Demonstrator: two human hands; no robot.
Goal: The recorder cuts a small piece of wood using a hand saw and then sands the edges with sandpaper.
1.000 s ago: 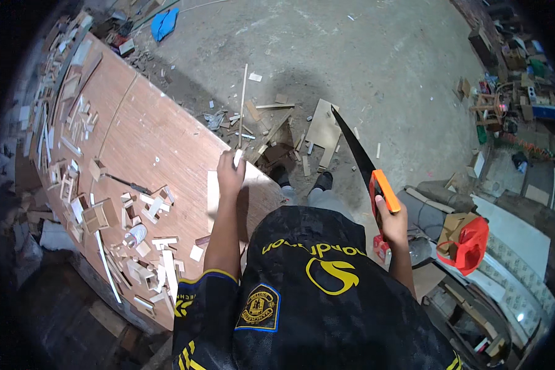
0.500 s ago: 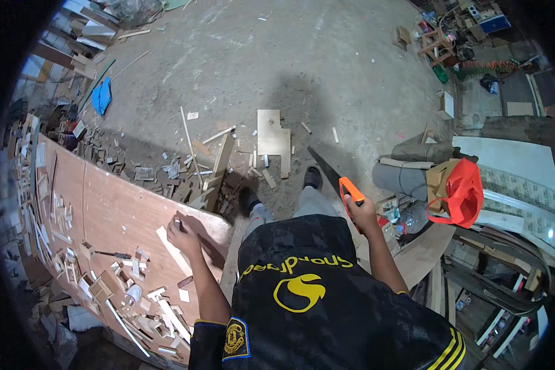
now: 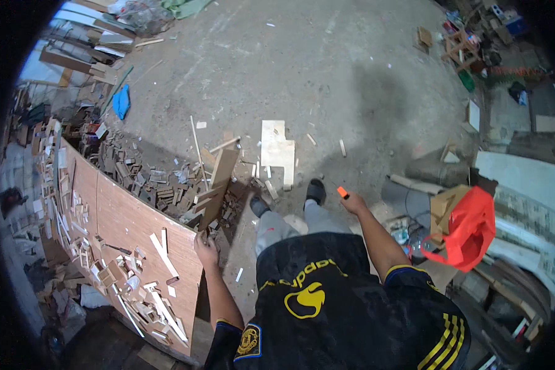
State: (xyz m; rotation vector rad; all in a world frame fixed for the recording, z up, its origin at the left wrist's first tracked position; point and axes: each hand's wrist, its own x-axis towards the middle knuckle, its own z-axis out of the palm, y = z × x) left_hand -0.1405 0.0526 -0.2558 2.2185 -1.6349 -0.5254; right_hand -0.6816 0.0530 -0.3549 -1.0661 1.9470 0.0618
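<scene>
My right hand [image 3: 354,203] is closed round the orange handle [image 3: 343,192] of a handsaw, held out over the floor to the right of my feet; its blade barely shows from this angle. At the near right corner of the reddish-brown worktable [image 3: 129,206], my left hand [image 3: 206,249] has its fingers curled in by the edge. What they hold, if anything, is too small to tell. On the tabletop to the left of that hand lie a pale wood strip [image 3: 161,251] and a thinner stick across it.
Many small wood offcuts [image 3: 160,308] cover the table's near left part. Scrap [image 3: 126,172] is heaped beyond it, beside an upright plank [image 3: 222,172]. A notched pale board [image 3: 277,148] lies on the floor ahead. A red bag [image 3: 472,231] stands at my right.
My left hand has gone from over the pale strip to the table's corner. The saw has turned, so its blade hardly shows now. My view has shifted, and the shadow ahead has moved right.
</scene>
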